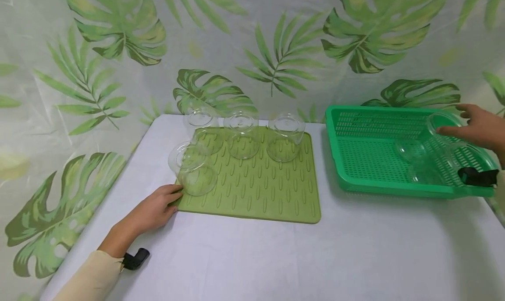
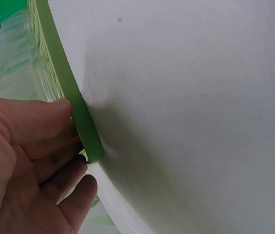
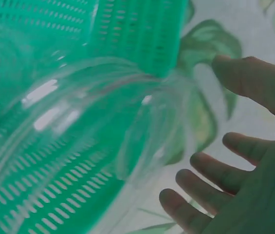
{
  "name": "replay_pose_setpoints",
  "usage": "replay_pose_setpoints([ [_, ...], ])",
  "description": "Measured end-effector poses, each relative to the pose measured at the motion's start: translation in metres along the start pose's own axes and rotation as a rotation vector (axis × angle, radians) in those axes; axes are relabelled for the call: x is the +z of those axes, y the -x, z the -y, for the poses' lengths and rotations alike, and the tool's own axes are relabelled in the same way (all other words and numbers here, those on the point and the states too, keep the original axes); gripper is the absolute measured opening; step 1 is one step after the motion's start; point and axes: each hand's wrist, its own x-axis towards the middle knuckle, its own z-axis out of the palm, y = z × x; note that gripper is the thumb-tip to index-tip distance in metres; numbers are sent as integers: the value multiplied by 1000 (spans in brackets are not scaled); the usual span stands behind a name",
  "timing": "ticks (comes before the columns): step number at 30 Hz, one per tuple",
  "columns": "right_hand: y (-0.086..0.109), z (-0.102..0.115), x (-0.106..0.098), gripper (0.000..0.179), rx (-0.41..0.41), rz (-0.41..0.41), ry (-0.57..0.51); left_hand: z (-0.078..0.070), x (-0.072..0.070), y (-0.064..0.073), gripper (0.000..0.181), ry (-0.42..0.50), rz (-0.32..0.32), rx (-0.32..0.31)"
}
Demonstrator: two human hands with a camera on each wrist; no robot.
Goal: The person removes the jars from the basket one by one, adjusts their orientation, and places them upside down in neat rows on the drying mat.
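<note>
Olive-green, a ridged mat (image 1: 256, 200) is held at its near left corner by the left hand (image 1: 158, 206), the grip narrow on its edge. On it, 4 clear cups (image 1: 286, 138) are stood: 1 near the left, 3 along the back. At right on the white table (image 1: 256, 261), more cups (image 1: 424, 176) are held in a green basket (image 1: 386, 187); over its right side, near a cup, the right hand (image 1: 479, 125) is spread, grip wide.

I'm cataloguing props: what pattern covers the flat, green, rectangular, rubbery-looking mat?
Rows of narrow ovals cover the green mat; the head view shows them best.
</note>
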Motion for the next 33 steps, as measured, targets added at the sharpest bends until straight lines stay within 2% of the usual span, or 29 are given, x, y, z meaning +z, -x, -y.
replay_pose_setpoints([
  [6,-14,-10,7,114,-15,61,30,0,-1,1,39,5,-3,-6],
  [10,-17,-10,11,116,36,77,3,-1,0,1,39,10,7,-15],
  [15,-18,-5,13,120,104,54,42,-1,2,3,40,14,16,-34],
  [21,-14,-7,15,122,184,122,-10,-2,0,2,40,19,5,-27],
  [25,-15,-8,16,124,208,151,40,-2,-2,2,39,18,6,-21],
  [29,-16,-8,16,127,207,142,90,-2,-3,3,39,25,7,-23],
  [33,-15,-3,15,123,164,74,49,-1,-2,4,39,31,-4,-21],
])
